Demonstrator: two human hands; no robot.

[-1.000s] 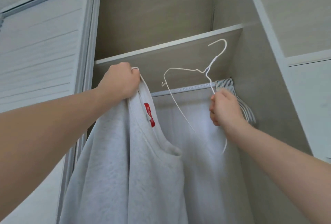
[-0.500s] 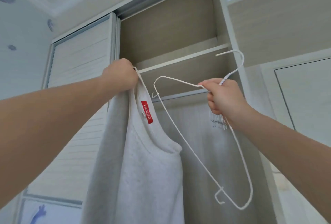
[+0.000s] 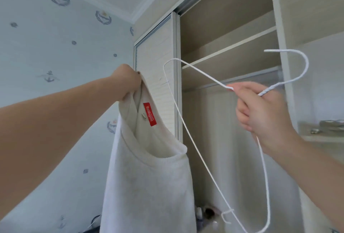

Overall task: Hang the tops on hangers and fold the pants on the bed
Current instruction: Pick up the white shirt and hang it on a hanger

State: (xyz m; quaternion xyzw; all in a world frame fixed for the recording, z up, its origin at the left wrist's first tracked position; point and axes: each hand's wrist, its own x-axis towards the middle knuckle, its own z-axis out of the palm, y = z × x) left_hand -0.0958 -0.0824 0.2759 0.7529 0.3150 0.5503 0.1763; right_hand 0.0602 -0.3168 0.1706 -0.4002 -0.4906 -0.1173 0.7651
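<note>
Left hand (image 3: 128, 82) pinches sweatshirt (image 3: 149, 177) collar up high. Right hand (image 3: 260, 109) grips wire hanger (image 3: 188, 136) neck, just right of collar opening.

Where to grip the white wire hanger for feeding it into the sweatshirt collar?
Grip the hanger at its twisted neck under the hook, from the hook side, as the right hand does. Both arms meet there, so it likely steers best, and the shoulder ends stay free for the sweatshirt collar in the left hand.

Your left hand (image 3: 128, 82) holds the top (image 3: 149, 177) left of the hanger (image 3: 269, 90) in your right hand (image 3: 260, 113); the wardrobe (image 3: 232, 28) stands behind both.
</note>
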